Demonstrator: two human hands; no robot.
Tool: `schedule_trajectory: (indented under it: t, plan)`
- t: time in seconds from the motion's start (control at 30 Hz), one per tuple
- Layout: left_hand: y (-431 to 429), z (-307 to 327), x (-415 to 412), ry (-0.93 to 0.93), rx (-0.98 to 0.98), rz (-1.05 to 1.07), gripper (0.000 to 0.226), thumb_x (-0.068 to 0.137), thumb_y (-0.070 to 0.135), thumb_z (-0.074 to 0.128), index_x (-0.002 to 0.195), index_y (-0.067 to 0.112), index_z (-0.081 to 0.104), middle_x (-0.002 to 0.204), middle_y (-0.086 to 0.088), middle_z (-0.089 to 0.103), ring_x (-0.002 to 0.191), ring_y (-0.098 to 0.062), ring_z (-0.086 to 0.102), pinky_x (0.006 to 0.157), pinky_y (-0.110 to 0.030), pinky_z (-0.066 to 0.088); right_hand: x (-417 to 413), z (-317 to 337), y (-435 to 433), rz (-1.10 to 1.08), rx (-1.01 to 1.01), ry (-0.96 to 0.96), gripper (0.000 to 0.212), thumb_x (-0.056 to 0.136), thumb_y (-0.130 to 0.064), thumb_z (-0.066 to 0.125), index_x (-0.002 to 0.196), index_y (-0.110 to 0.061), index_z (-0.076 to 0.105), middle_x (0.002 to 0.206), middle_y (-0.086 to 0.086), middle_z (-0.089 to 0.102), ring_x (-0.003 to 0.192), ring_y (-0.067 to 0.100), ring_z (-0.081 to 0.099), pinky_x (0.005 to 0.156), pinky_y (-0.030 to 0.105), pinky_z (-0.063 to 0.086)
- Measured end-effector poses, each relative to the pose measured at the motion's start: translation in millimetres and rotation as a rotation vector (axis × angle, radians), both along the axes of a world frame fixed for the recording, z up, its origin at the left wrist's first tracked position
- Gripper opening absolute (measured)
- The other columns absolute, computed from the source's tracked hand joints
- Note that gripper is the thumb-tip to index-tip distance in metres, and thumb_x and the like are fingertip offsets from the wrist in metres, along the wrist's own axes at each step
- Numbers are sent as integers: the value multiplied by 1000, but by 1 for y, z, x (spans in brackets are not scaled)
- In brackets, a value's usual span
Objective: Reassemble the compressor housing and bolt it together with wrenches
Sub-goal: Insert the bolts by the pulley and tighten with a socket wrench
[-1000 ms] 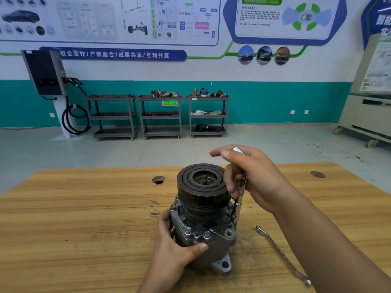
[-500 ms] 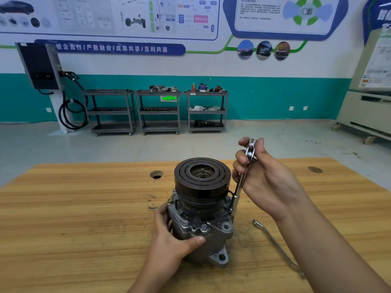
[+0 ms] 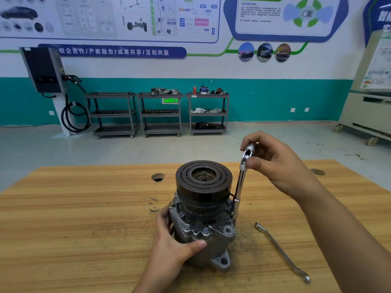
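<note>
The grey compressor housing [image 3: 203,235] stands upright on the wooden table [image 3: 84,218], its black grooved pulley [image 3: 203,178] on top. Several bolts sit in its front flange. My left hand [image 3: 171,244] grips the housing's lower left side, thumb across the front. A chrome wrench [image 3: 240,185] stands almost upright against the housing's right side, its lower end on a bolt at the flange. My right hand [image 3: 273,163] pinches the wrench's top end between thumb and fingers.
A second, slim double-ended wrench [image 3: 281,250] lies flat on the table to the right of the housing. Two round holes [image 3: 157,177] are in the tabletop. Three metal carts [image 3: 160,113] and a wall charger stand far behind.
My right hand has swung the wrench's top end from over the pulley's right edge outward to the right and up. My left hand and the housing have stayed put.
</note>
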State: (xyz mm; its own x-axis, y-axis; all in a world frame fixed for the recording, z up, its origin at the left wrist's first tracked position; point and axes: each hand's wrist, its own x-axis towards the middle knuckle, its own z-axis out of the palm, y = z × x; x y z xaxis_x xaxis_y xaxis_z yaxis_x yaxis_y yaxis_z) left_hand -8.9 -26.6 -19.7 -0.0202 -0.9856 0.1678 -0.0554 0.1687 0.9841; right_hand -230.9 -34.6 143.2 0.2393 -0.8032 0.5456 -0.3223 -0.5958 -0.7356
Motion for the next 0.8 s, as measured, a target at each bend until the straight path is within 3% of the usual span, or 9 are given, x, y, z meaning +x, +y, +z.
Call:
schedule_trajectory:
  t: [0.07, 0.13, 0.23, 0.37, 0.43, 0.6, 0.7, 0.8]
  plan:
    - [0, 0, 0, -3, 4, 0, 120, 16, 55, 89, 118, 46, 27, 118, 31, 42, 117, -5, 45, 107, -30, 33, -3, 11, -1, -128, -159, 309, 33, 63, -55, 60, 83, -29, 53, 80, -18, 50, 76, -6, 48, 65, 9, 37]
    - [0, -1, 1, -4, 8, -5, 120, 17, 53, 88, 121, 44, 28, 120, 29, 42, 118, -6, 47, 106, -30, 37, -4, 19, -2, -190, -278, 501, 39, 64, -61, 53, 80, -25, 50, 83, -16, 46, 78, -9, 46, 65, 7, 35]
    - [1, -2, 1, 9, 6, -6, 115, 19, 49, 88, 118, 46, 29, 120, 29, 43, 111, 2, 48, 94, -17, 38, -4, 24, 2, -301, -315, 683, 51, 63, -70, 40, 75, -21, 46, 76, -16, 39, 71, -2, 41, 58, 16, 31]
    - [0, -3, 0, 20, 10, 14, 119, 23, 42, 88, 124, 40, 26, 121, 23, 46, 118, -10, 47, 98, -24, 37, 9, 24, 15, -499, -279, 801, 53, 61, -76, 24, 59, -24, 32, 64, -9, 36, 60, 9, 35, 50, 25, 22]
    - [0, -3, -1, 12, 12, 24, 118, 24, 40, 88, 125, 41, 26, 122, 18, 46, 120, -12, 46, 103, -29, 37, 20, 21, 22, -609, -259, 790, 55, 65, -76, 21, 55, -22, 30, 59, -7, 36, 55, 8, 34, 48, 26, 20]
    - [0, -3, -1, 3, 11, 31, 118, 23, 44, 88, 123, 42, 26, 112, 29, 42, 118, -10, 44, 99, -25, 35, 40, 7, 24, -804, -326, 706, 55, 90, -49, 46, 50, -18, 26, 51, -4, 29, 47, 9, 26, 45, 28, 13]
    - [0, -3, -1, 0, 8, 35, 116, 23, 45, 88, 121, 43, 25, 110, 32, 40, 117, -7, 43, 96, -21, 34, 42, -2, 19, -695, -354, 528, 42, 91, -31, 55, 57, -17, 35, 56, -8, 35, 52, 12, 36, 46, 24, 24]
    - [0, -3, -1, -5, 3, 29, 115, 20, 51, 87, 117, 45, 28, 112, 31, 40, 114, -5, 45, 97, -21, 35, 38, -10, 18, -350, -155, 77, 16, 93, -14, 53, 83, -25, 56, 74, -11, 62, 76, 7, 62, 70, 17, 49]
